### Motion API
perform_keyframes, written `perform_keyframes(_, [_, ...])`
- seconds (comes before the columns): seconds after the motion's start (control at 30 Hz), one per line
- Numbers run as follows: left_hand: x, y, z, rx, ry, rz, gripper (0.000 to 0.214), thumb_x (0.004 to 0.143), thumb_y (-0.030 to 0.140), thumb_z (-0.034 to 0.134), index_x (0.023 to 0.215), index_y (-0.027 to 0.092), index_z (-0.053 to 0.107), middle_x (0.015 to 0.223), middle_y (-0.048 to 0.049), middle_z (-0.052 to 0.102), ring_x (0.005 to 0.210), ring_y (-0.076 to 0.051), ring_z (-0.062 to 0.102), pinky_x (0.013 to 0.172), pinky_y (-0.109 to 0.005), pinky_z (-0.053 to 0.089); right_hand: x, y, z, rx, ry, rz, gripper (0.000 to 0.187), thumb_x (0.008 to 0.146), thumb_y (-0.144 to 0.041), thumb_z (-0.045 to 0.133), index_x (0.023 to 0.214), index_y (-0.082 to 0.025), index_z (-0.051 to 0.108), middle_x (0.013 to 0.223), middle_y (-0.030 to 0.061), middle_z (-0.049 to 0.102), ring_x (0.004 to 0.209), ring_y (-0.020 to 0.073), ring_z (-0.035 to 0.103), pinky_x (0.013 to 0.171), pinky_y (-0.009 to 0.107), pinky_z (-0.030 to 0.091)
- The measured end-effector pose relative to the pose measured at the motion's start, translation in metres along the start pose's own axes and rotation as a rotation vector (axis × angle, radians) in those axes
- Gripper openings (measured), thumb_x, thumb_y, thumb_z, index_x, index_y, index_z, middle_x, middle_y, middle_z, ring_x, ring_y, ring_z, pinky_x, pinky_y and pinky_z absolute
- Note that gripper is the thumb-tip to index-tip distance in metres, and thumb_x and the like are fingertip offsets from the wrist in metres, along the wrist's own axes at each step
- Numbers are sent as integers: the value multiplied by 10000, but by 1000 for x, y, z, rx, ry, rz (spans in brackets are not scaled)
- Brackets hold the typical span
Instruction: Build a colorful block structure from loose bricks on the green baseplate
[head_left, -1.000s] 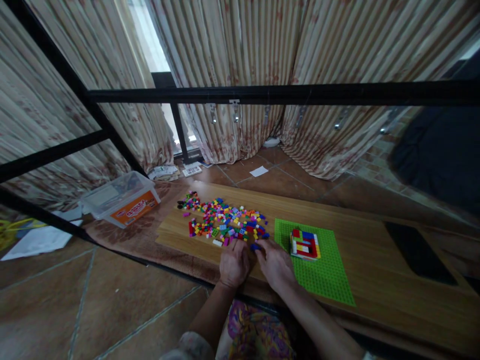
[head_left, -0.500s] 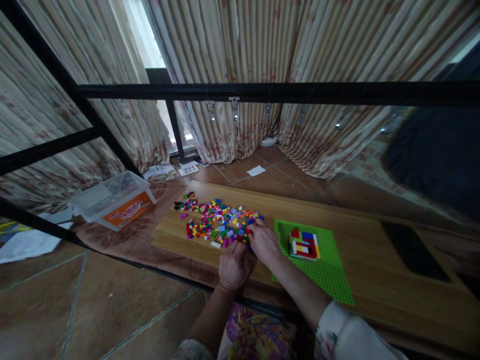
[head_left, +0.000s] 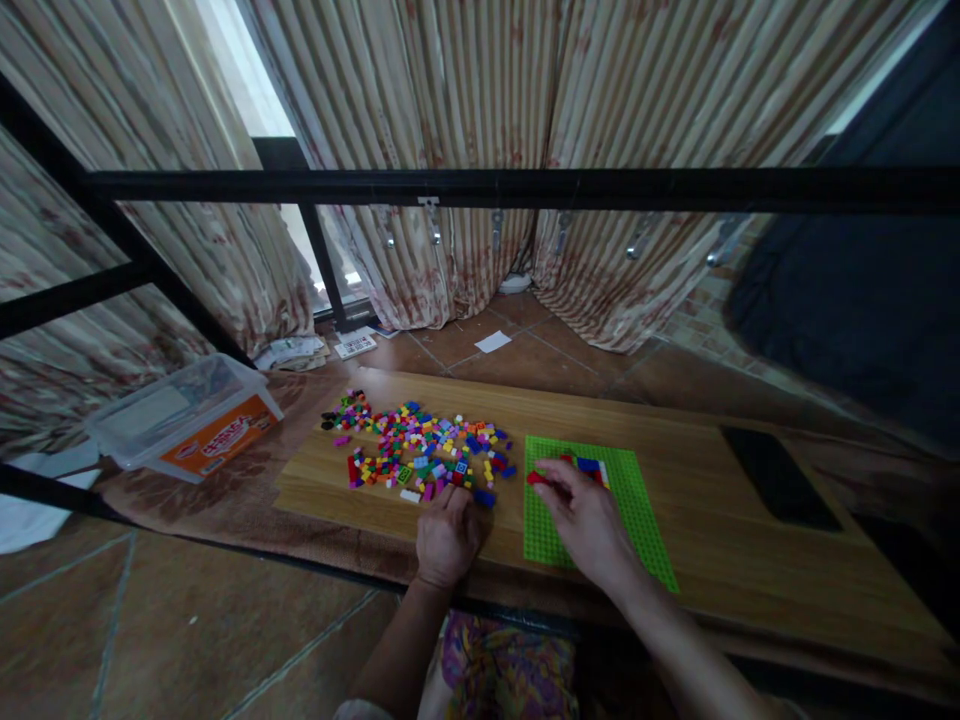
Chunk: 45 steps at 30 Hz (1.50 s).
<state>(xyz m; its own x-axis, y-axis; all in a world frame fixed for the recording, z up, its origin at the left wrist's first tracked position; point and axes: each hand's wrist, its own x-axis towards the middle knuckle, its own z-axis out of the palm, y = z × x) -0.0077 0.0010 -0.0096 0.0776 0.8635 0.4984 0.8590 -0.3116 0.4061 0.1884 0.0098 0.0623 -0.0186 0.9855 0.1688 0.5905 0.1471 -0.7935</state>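
My right hand (head_left: 585, 515) is over the left part of the green baseplate (head_left: 637, 510), thumb and fingers pinching a red toy brick (head_left: 535, 478). Behind that hand, partly hidden, stands a small built block of bricks (head_left: 590, 466) in red, blue, white and yellow on the baseplate. My left hand (head_left: 448, 535) rests at the near edge of a loose pile of coloured bricks (head_left: 420, 435), its fingers curled closed; whatever they hold is hidden. Close to its fingertips lie a blue brick (head_left: 484, 497) and a white brick (head_left: 410, 495).
The bricks and baseplate are on a long wooden board (head_left: 720, 560). A dark flat slab (head_left: 780, 478) lies at its right. On the left stands a clear plastic box (head_left: 187, 415) with an orange label. A black metal rail (head_left: 480, 187) crosses in front of striped curtains (head_left: 420, 90).
My right hand has moved right from the pile to above the baseplate, carrying the red brick. My left hand stays by the pile. The view has shifted slightly to the right.
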Motion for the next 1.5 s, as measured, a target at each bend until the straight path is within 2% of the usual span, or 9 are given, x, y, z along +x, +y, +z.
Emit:
perform_keyframes(0.17, [0,0,1,16,13,-7,177,818,95,438,707,222,490,681,-18,551,668,-180,543,739,-325,442,-19,27,-46,256,107,206,302,775,-447,627,955,-209,674,936,58,725,836,195,667,776,339,522])
perform_keyframes(0.27, [-1,1,2,7,5,-8,172,818,93,437,721,219,502,702,-20,564,683,-179,553,775,-335,444,-23,28,-57,367,140,334,368,683,-496,703,900,-198,700,831,58,726,720,191,656,653,322,533])
perform_keyframes(0.4, [-1,1,2,5,-6,-24,185,824,85,424,721,216,504,726,-30,574,697,-178,557,724,-312,442,-24,19,-45,548,97,375,407,610,-506,763,862,-188,719,802,68,726,693,190,663,654,342,555])
perform_keyframes(0.53, [-1,3,1,23,-2,-21,186,816,81,430,712,219,496,710,-27,563,702,-184,554,807,-343,452,-26,15,-22,627,55,368,384,625,-484,761,880,-198,725,864,72,731,707,188,668,679,358,566])
perform_keyframes(0.8, [-2,4,2,10,-11,-43,157,807,95,451,736,222,513,717,-22,565,678,-175,551,835,-353,458,-39,32,25,276,-123,186,225,722,-350,623,874,-206,707,817,44,719,744,195,660,708,344,532])
perform_keyframes(1.13, [-1,3,0,-3,-18,-38,157,819,104,452,728,223,498,717,-31,572,674,-179,549,635,-300,411,-40,19,28,-358,-138,-98,230,862,-198,456,894,-219,683,884,56,637,830,198,617,761,324,485])
perform_keyframes(1.27, [0,3,0,-8,-23,-30,163,819,102,447,724,223,500,719,-34,570,691,-181,557,639,-298,418,-41,18,12,-316,-106,-126,247,909,-266,433,951,-247,677,953,47,637,846,183,618,781,319,488])
perform_keyframes(1.43, [0,2,1,-6,0,-25,176,827,103,434,717,222,504,697,-23,561,688,-180,560,744,-327,447,-20,42,-37,-336,154,-94,312,898,-426,452,995,-240,684,1051,77,617,925,217,601,838,375,489])
perform_keyframes(1.5, [0,2,1,0,8,-20,174,828,106,433,724,221,510,703,-25,568,691,-181,561,734,-324,446,-8,55,-52,-374,182,-104,347,893,-454,446,989,-229,693,1012,84,612,939,228,587,874,402,477])
